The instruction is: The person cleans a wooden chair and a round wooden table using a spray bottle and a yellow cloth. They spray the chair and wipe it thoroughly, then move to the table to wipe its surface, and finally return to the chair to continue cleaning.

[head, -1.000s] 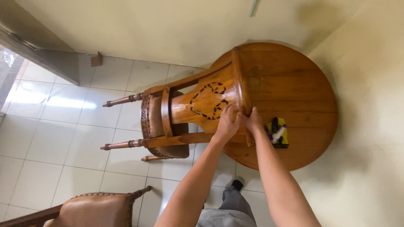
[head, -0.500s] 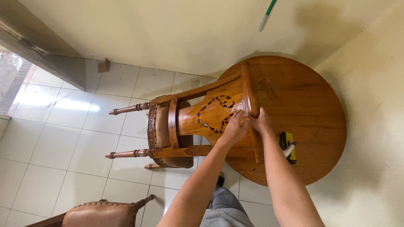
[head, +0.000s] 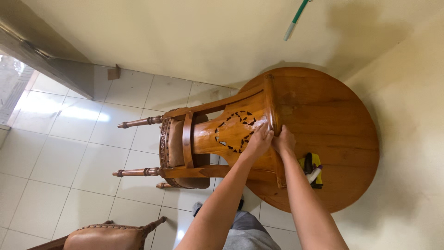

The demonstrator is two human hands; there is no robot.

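A carved wooden chair [head: 217,134] with a padded brown seat lies tipped, its top rail resting on a round wooden table [head: 337,115]. My left hand [head: 258,141] presses on the chair's pierced back panel just below the top rail. Close beside it, my right hand [head: 283,140] grips the top rail. A yellow cloth with a small dark and white bottle [head: 312,169] lies on the table just right of my right forearm.
White tiled floor [head: 69,153] spreads to the left. A second brown padded chair [head: 108,236] sits at the bottom left. A cream wall [head: 185,37] runs behind, with a green and white stick [head: 296,18] leaning on it. My foot [head: 199,208] is below the chair.
The view shifted, so chair and table sit lower in frame. Both hands stay together at the top rail, shifting slightly along it; the chair stays tipped on the table.
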